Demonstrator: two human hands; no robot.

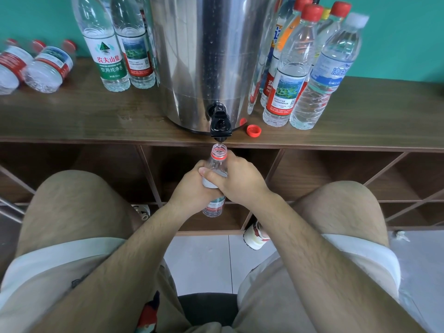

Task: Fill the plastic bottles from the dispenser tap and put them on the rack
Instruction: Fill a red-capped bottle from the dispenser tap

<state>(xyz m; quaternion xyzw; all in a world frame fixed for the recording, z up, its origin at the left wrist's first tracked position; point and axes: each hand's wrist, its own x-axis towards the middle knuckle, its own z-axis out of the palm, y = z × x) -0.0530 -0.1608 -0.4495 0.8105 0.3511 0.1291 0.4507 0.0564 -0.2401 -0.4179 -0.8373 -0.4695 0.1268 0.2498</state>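
While the person sits facing the wooden rack, both hands hold one small plastic bottle upright in front of the rack's top edge.

- Left hand: fingers curled round the bottle's middle from the left, clamped on it.
- Right hand: wrapped round the same bottle from the right, thumb lying across the front just under the shoulder. The two hands touch each other.
- Bottle: uncapped, red ring at the neck, open mouth directly below the black tap and very close to its spout. The label and base show beneath the hands. Cannot tell whether water is running.
- Tap sits at the bottom front of the steel dispenser, which stands on the rack top with the spout overhanging the edge.
- Loose red cap lies on the rack top just right of the tap.
- Right of the dispenser: a tight cluster of capped bottles standing upright, mostly red caps, one white.
- Left of the dispenser: two tall bottles upright, side by side; further left, small red-capped bottles lie on their sides.
- Below the top: open wooden compartments, dark inside.
- Person wears beige shorts, knees apart either side of the hands.
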